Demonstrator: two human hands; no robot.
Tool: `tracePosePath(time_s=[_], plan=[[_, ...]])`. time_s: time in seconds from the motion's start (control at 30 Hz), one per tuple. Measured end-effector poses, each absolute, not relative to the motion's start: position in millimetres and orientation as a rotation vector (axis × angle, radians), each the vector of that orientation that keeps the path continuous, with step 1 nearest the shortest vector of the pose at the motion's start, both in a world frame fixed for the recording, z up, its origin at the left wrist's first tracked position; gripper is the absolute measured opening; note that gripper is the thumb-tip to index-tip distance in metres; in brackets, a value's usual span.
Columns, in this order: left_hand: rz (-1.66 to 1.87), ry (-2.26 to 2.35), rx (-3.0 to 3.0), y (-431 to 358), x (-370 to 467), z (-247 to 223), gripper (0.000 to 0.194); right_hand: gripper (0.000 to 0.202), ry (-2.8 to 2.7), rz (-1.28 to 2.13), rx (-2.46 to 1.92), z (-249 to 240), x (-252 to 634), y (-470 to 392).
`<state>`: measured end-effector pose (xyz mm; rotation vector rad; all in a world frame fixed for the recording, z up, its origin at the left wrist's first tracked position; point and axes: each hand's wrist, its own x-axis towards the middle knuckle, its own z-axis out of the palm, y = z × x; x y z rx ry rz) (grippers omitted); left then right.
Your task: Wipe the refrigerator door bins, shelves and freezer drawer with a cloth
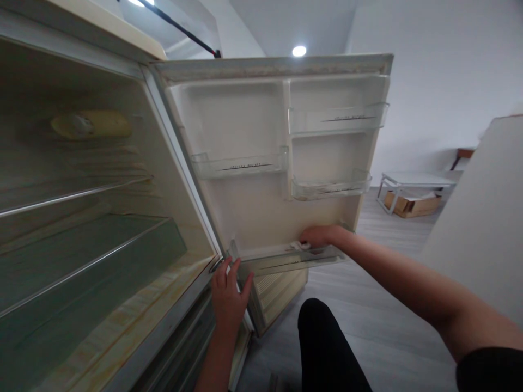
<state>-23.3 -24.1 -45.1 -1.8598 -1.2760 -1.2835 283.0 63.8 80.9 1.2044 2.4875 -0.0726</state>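
Observation:
The open refrigerator door point(245, 212) stands in front of me, with clear plastic shelves on its inner side. My right hand point(316, 237) reaches into the bottom door shelf point(281, 263), its fingers closed on a white cloth point(301, 246) that lies against the inner panel. At the hinge side, my left hand point(229, 291) has its fingers spread near the left end of that shelf and the edge of the refrigerator body, holding nothing.
Left of the door is the refrigerator interior, with glass shelves point(90, 261) and a yellowish lamp cover point(92, 124). A lower door point(280, 296) stands open beneath. My dark-clad knee point(322, 337) is below. A white table point(417, 178) and cardboard box point(417, 206) are at right.

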Motion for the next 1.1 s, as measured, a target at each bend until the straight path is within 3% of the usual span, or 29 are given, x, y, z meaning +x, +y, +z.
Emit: tracePosePath(time_s=[0.2, 0.5, 0.67, 0.83, 0.93, 1.03, 1.1], plan=[[-1.313, -1.295, -1.855, -24, -21, -47, 0.055, 0.039, 2.307, -0.035, 1.427, 79, 340, 58], [-1.304, -1.351, -1.858, -27, -18, -47, 0.053, 0.036, 2.412, -0.163, 1.373, 80, 287, 60], [-1.31, -1.366, -1.874, -29, -17, -46, 0.052, 0.029, 2.607, -0.448, 1.177, 80, 242, 69], [-1.398, -1.397, -1.95, -31, -19, -51, 0.054, 0.04, 3.036, -0.895, 1.091, 91, 185, 59], [-1.683, -1.489, -2.001, -34, -19, -70, 0.062, 0.04, 3.176, -0.632, 1.027, 87, 145, 35], [-2.116, -1.614, -1.842, -40, -20, -93, 0.057, 0.049, 3.062, -0.181, 1.163, 73, 113, 15], [-2.308, -1.682, -1.678, -44, -21, -102, 0.053, 0.048, 2.983, -0.064, 1.26, 66, 98, 12]])
